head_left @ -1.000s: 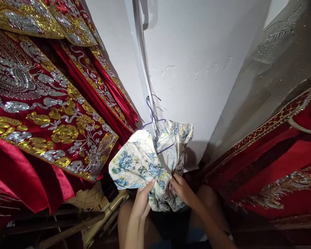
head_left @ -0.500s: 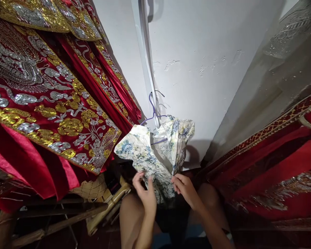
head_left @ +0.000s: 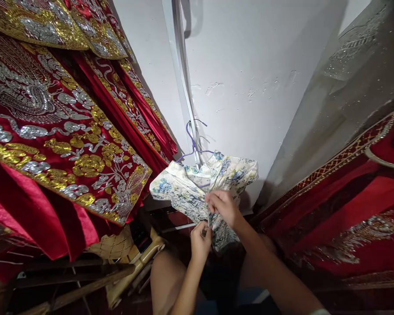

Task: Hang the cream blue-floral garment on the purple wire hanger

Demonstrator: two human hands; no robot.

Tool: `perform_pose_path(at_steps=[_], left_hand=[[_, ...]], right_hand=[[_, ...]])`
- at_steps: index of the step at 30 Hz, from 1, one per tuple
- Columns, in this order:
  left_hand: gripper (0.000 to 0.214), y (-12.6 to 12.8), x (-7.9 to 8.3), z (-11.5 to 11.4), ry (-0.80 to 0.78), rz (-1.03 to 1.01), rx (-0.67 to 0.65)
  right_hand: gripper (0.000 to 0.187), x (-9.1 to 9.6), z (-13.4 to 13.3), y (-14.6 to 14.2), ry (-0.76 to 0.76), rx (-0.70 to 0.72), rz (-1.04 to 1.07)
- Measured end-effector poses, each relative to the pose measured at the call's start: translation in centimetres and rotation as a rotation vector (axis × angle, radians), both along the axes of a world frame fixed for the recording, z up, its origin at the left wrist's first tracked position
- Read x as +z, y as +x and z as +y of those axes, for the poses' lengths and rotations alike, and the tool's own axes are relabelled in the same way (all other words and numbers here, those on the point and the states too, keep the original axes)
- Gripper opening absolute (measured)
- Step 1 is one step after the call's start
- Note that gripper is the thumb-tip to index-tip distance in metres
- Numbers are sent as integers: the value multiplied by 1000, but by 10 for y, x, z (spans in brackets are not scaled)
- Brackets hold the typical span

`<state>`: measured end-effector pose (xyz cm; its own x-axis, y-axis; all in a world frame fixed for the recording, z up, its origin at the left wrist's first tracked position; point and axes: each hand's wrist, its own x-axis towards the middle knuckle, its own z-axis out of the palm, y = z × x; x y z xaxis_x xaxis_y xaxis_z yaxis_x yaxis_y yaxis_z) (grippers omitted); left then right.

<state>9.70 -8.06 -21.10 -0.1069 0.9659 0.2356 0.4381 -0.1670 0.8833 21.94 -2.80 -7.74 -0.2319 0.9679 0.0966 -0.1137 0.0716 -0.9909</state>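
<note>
A short-sleeved floral blouse (head_left: 187, 192), white with blue and yellow flowers, hangs on a purple hanger (head_left: 193, 144) in front of the wall. My left hand (head_left: 201, 238) is closed on the lower front edge of the blouse, its thumb and fingers pinched together. Just above and to the right, my right hand (head_left: 223, 205) pinches the front edge higher up. The two front panels meet between my hands. Any button or fastener there is too small to make out.
Red garments with gold and silver sequins (head_left: 88, 164) hang at the left. More red embroidered cloth (head_left: 348, 227) is on the right. A bamboo frame (head_left: 134, 271) stands low at the left, and a white wall (head_left: 243, 52) rises behind the blouse.
My left hand has gone from open to closed on the blouse, moving right. My right hand has moved up and left along the edge. The front panels have drawn together.
</note>
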Motion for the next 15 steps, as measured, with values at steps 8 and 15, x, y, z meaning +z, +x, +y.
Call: perform_pose_path(at_steps=[8, 15], left_hand=[[22, 7, 5, -2, -23, 54, -50], [41, -12, 123, 33, 486, -90, 76]], right_hand=[[20, 84, 31, -8, 129, -69, 127], [23, 66, 22, 3, 200, -32, -57]])
